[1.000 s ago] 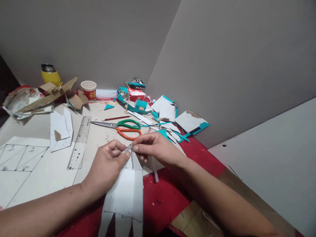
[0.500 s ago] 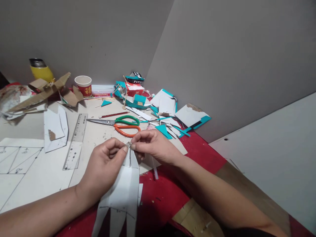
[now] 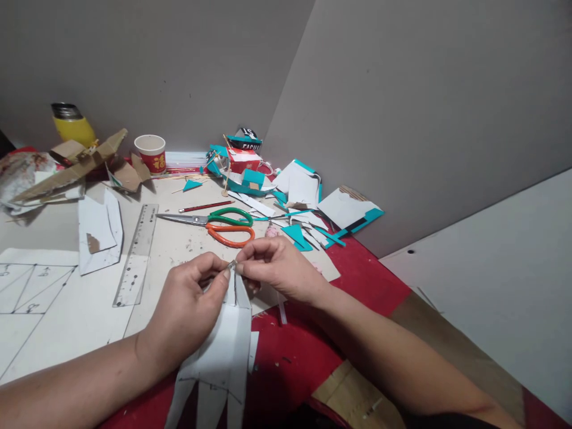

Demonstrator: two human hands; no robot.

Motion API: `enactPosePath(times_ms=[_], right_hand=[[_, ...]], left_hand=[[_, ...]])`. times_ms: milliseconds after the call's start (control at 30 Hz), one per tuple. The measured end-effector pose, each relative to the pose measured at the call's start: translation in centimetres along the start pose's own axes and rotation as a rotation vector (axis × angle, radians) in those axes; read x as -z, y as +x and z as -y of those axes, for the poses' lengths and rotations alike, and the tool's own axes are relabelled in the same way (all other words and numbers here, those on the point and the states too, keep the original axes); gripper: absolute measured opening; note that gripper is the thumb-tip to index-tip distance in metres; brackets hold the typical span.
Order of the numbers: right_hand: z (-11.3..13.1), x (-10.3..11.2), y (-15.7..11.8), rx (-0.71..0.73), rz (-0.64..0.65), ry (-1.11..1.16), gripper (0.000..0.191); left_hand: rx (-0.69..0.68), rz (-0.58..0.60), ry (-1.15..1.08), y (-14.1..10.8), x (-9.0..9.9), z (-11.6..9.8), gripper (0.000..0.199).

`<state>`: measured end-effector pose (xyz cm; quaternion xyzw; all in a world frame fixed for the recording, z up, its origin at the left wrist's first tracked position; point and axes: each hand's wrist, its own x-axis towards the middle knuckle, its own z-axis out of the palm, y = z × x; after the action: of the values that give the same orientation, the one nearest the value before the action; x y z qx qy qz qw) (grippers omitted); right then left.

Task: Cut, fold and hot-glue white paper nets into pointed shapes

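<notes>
A folded white cardboard piece (image 3: 218,339) hangs below my hands, with pencil lines on it and pointed flaps at its lower end. My left hand (image 3: 192,298) pinches its narrow top edge between thumb and forefinger. Right beside it, my right hand (image 3: 277,268) pinches the same top end, and the two fingertips nearly meet. A dark slit runs down between the two upper flaps. Beyond the hands lie scissors (image 3: 208,221) with one green and one orange handle, a red pencil (image 3: 205,206) and a clear ruler (image 3: 136,256).
Teal and white cardboard scraps (image 3: 308,220) lie at the back right, near a small teal cardboard boat (image 3: 252,182). A paper cup (image 3: 151,156), brown cardboard pieces (image 3: 75,170) and a yellow bottle (image 3: 74,128) stand back left. A marked white sheet (image 3: 40,333) covers the left side.
Both hands keep their pinch at the top of the cardboard piece. The piece has shifted very slightly, and the fingertips have moved only a little.
</notes>
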<state>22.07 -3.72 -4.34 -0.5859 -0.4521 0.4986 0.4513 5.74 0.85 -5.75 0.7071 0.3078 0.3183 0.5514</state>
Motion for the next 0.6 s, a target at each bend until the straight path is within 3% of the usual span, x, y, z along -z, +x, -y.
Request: enactPosePath(times_ms=[400, 600], right_hand=[[-0.18, -0.50, -0.04, -0.035, 0.006, 0.021, 0.004], [-0.05, -0.18, -0.09, -0.043, 0.048, 0.085, 0.009]], left_hand=[[0.014, -0.020, 0.086, 0.12, -0.37, 0.41, 0.015], [0.076, 0.014, -0.046, 0.11, -0.29, 0.28, 0.013]])
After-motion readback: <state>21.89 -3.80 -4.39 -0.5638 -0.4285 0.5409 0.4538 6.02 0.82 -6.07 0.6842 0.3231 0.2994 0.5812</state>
